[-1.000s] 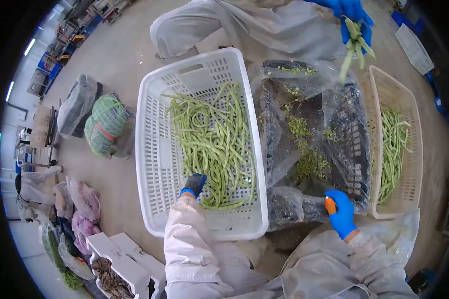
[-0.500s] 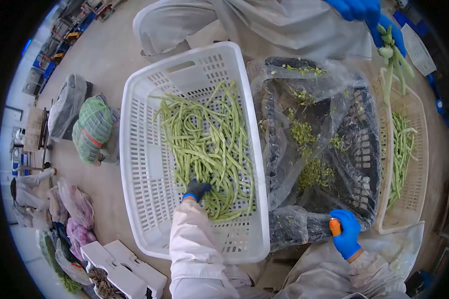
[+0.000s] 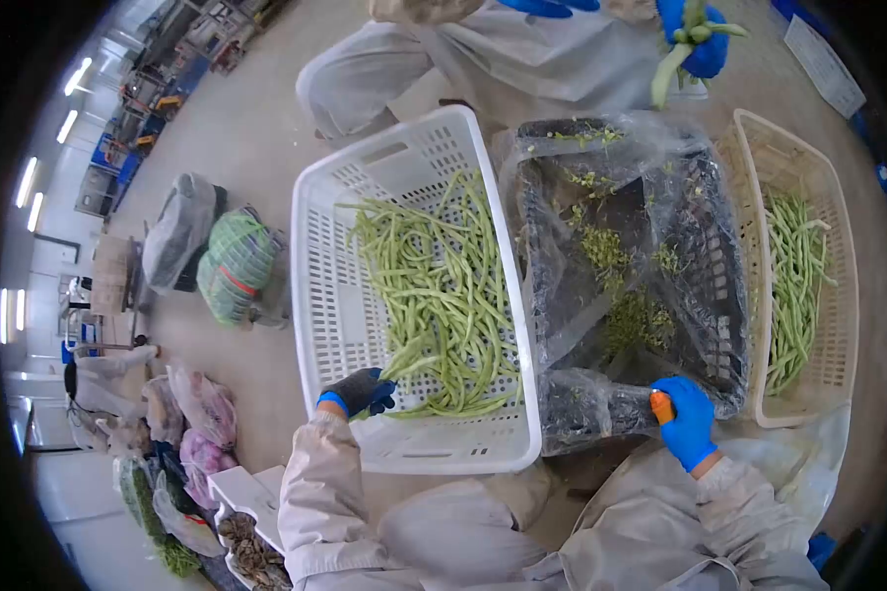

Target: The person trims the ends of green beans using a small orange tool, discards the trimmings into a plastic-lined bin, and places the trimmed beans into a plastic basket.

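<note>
My left hand point(image 3: 359, 393), in a dark glove with blue at the cuff, is closed at the near left part of the white crate point(image 3: 337, 433). Its fingers grip the ends of a few green beans point(image 3: 411, 361), which reach toward the pile in the crate. My right hand point(image 3: 688, 422), in a blue glove, is closed around an orange-handled tool point(image 3: 662, 407); whatever extends from the handle is hidden. This hand is above the near edge of a black crate point(image 3: 572, 399) lined with clear plastic, holding scattered green trimmings point(image 3: 606, 251).
At right stands a cream crate point(image 3: 843, 295) with more green beans point(image 3: 793, 286). Opposite me, a person's blue-gloved hand point(image 3: 702, 44) holds a bunch of beans. Bagged produce point(image 3: 203, 414) and a green wrapped bundle point(image 3: 237, 261) lie on the floor at left.
My left hand has drawn back from the pile toward the crate's near left side, with beans in its fingers. My view has shifted. The other person's beans have moved up and left.
</note>
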Tool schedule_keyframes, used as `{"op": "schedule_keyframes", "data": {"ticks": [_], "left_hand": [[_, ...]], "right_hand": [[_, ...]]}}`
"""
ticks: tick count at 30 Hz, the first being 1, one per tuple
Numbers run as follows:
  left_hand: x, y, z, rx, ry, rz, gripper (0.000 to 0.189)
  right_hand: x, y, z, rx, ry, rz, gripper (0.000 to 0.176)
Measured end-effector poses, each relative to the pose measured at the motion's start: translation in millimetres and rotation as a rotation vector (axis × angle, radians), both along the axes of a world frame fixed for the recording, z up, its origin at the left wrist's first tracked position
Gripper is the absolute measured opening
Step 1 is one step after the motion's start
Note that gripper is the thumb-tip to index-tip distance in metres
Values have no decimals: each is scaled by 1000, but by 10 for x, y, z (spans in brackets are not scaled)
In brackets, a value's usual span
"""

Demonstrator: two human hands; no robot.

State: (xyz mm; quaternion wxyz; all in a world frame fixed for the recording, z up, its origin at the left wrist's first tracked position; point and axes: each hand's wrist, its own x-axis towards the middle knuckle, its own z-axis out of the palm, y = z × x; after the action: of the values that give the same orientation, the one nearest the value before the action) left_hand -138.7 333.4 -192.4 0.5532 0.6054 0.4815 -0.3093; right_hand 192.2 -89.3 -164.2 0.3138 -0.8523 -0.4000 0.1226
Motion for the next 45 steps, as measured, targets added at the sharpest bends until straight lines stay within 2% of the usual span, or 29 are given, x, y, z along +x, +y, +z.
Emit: {"op": "schedule_keyframes", "data": {"ticks": [1,2,4,5,7,9,11,13,15,16,18,19,21,22,23,25,27,29,31,33,34,35,37,38,39,41,42,44,45], "left_hand": [[-66,-14,170,-4,-33,119,33],[-91,-64,367,22,-33,115,33],[-55,-267,790,91,-213,138,37],[19,-394,998,42,-289,203,41],[187,-714,1346,-9,-530,255,48],[486,-1136,1731,-22,-636,217,56],[808,-1646,2032,-108,-771,218,66],[1049,-2086,2107,-291,-880,197,57],[1251,-2564,2059,-387,-905,183,59],[1329,-2804,2001,-500,-895,200,62],[1451,-3237,1970,-593,-832,184,65],[1485,-3463,1965,-627,-810,203,66],[1493,-3768,1933,-706,-771,242,66],[1471,-3883,1888,-769,-756,274,67],[1445,-3974,1832,-827,-741,306,68],[1358,-4103,1715,-881,-679,318,67],[1349,-4272,1723,-842,-680,248,70],[1326,-4342,1713,-854,-655,209,67],[1364,-4442,1739,-801,-711,301,63],[1333,-4465,1741,-772,-733,344,57],[1334,-4451,1752,-787,-774,377,55],[1327,-4440,1765,-806,-811,411,53],[1335,-4370,1791,-775,-855,380,52],[1347,-4319,1811,-748,-896,357,51],[1355,-4281,1833,-723,-935,336,50],[1379,-4239,1889,-642,-928,312,49],[1385,-4226,1913,-588,-928,296,49],[1376,-4201,1953,-460,-921,240,45],[1365,-4183,1951,-463,-922,239,45]], "right_hand": [[4,4,9,-2,6,4,16],[12,-2,20,23,8,0,16],[13,-33,51,-70,96,19,21],[-2,-19,33,-45,88,8,21],[-18,8,-5,232,-20,-39,30],[-128,166,273,353,465,-51,37],[-124,377,416,558,881,95,35],[-148,458,798,847,1590,161,33],[-61,493,1081,1000,2012,228,36],[1,470,1211,1039,1977,197,36],[55,372,1360,938,1914,55,48],[61,225,1388,945,1905,23,48],[24,-41,1440,759,1576,38,40],[-37,-179,1461,694,1565,21,32],[-95,-314,1452,685,1571,9,32],[-220,-562,1427,628,1597,100,31],[-353,-716,1450,602,1664,65,30],[-421,-851,1464,352,1494,217,30],[-442,-930,1556,406,1503,256,31],[-347,-1015,1670,299,1380,191,39],[-244,-899,1066,596,1454,326,38],[-221,-960,1148,604,1453,330,38],[-120,-1086,1440,701,1201,39,34],[-88,-1123,1478,701,957,72,31],[-91,-1162,1518,706,953,75,31],[-126,-1261,1638,702,677,296,30],[-115,-1285,1708,701,672,293,30],[-86,-1314,1829,395,271,540,29],[-94,-1328,1866,392,270,538,29]]}}
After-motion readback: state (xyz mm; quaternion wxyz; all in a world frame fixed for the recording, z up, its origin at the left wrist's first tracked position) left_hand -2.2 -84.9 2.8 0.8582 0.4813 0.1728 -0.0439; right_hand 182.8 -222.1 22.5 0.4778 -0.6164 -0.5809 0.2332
